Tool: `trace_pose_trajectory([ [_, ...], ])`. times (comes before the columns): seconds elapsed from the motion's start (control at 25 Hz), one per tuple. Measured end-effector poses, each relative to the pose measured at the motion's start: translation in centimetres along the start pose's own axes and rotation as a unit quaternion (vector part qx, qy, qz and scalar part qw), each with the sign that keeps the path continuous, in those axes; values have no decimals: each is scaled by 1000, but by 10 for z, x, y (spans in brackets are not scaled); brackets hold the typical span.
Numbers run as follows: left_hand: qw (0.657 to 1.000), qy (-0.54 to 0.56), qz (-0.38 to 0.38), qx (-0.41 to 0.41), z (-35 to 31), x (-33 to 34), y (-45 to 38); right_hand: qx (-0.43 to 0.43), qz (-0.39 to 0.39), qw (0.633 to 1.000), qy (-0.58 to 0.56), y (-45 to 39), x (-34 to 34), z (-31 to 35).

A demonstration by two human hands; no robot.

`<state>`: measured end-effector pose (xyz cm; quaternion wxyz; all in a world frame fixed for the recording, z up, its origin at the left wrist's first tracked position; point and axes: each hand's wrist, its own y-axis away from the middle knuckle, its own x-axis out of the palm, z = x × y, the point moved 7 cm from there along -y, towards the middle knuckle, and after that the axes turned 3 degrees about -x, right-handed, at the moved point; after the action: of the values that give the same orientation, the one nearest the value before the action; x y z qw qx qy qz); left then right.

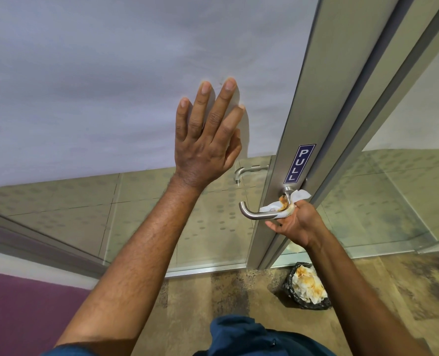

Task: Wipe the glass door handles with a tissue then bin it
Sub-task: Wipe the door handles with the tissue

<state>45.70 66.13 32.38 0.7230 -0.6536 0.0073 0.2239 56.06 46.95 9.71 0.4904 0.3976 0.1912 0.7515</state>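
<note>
A steel lever handle sticks out from the metal stile of the glass door, below a blue PULL sticker. My right hand presses a white tissue with orange-brown stains against the handle near its base. My left hand lies flat with fingers spread on the frosted glass panel, left of the stile. The far-side handle shows through the glass.
On the mottled floor below the handle stands a small bin with a black liner, holding several stained tissues. A second metal frame post rises right of the door. A purple surface fills the lower left.
</note>
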Motion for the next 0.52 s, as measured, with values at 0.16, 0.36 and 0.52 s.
trace_pose_trajectory([
  [0.16, 1000, -2, 1, 2, 1, 0, -1, -88, -38, 987, 126, 1, 3, 9],
  [0.36, 1000, 1, -3, 6, -1, 0, 0, -281, -53, 857, 428, 10, 6, 32],
  [0.52, 1000, 4, -2, 5, 0, 2, 0, -218, -22, 908, 356, 7, 6, 32],
])
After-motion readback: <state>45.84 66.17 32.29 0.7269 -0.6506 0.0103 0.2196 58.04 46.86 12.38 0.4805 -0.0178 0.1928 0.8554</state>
